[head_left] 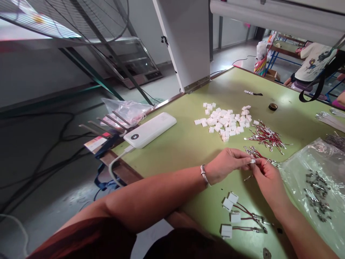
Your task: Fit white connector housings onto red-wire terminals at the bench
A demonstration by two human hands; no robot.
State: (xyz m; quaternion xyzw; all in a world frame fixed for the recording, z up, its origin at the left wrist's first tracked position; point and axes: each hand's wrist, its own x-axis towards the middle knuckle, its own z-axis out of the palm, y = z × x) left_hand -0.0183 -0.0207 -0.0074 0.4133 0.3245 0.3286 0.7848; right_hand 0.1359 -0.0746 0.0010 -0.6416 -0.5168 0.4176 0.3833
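My left hand (228, 162) pinches a small white plastic connector housing (252, 161) between thumb and fingers. Against its other side, my right hand (271, 178) is closed in a pinch; what lies between those fingertips is hidden. Just beyond the hands is a pile of short red wires (266, 137) with metal terminals on their ends, and more of these wires lie right behind my fingers. A heap of loose white housings (225, 120) spreads farther back. Nearer my body lie several housings with wires attached (235, 217).
A clear plastic bag (293, 163) with small metal parts lies at the right. A white power bank (151, 130) with a cable sits at the left edge. Black tape (273, 107) is at the back. Another person (315, 61) sits at a far table.
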